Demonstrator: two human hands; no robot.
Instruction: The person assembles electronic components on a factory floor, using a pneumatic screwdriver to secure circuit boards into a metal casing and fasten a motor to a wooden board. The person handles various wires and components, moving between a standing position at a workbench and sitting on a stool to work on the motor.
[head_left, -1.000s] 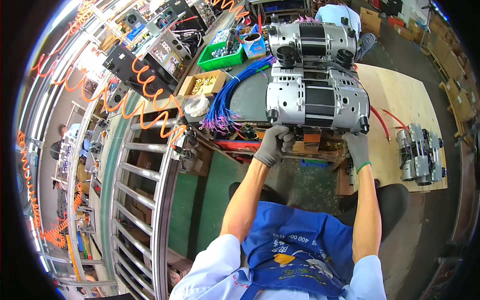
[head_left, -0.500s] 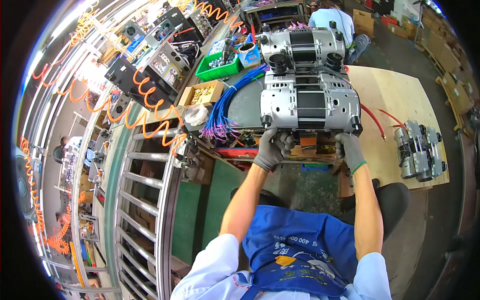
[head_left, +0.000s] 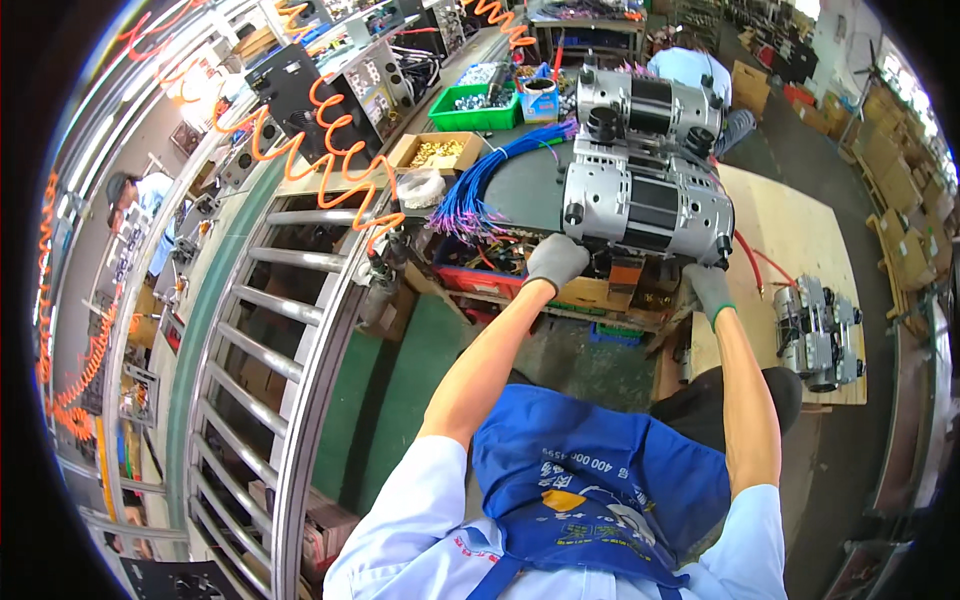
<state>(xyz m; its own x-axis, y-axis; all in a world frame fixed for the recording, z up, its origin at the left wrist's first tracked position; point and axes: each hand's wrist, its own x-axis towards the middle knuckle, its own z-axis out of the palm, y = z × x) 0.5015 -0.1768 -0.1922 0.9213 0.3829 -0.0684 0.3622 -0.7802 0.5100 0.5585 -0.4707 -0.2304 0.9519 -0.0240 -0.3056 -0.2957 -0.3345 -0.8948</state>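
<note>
Two silver twin-headed compressors with black middle bands stand on the dark bench top (head_left: 520, 190): a near one (head_left: 650, 205) and a far one (head_left: 650, 100) close behind it. My left hand (head_left: 558, 262), in a grey glove, is closed at the bench's front edge, just below the near compressor's left black foot (head_left: 573, 214). What its fingers hold, if anything, is hidden. My right hand (head_left: 710, 290), also gloved, is raised beneath the near compressor's right end, by the black foot there (head_left: 724, 250). Its fingertips are partly hidden, with the fingers bent together.
Left of the compressors lie a blue wire bundle (head_left: 490, 185), a carton of brass fittings (head_left: 437, 153) and a green bin (head_left: 475, 112). Orange coiled hoses (head_left: 345, 150) hang over a roller conveyor (head_left: 270, 345). Another compressor (head_left: 818, 333) rests on a plywood top (head_left: 790, 235) at right.
The view has shifted and tilted, so the compressors appear further right and slanted. My left hand has moved off the near compressor's left foot, and its fingers have curled into a fist.
</note>
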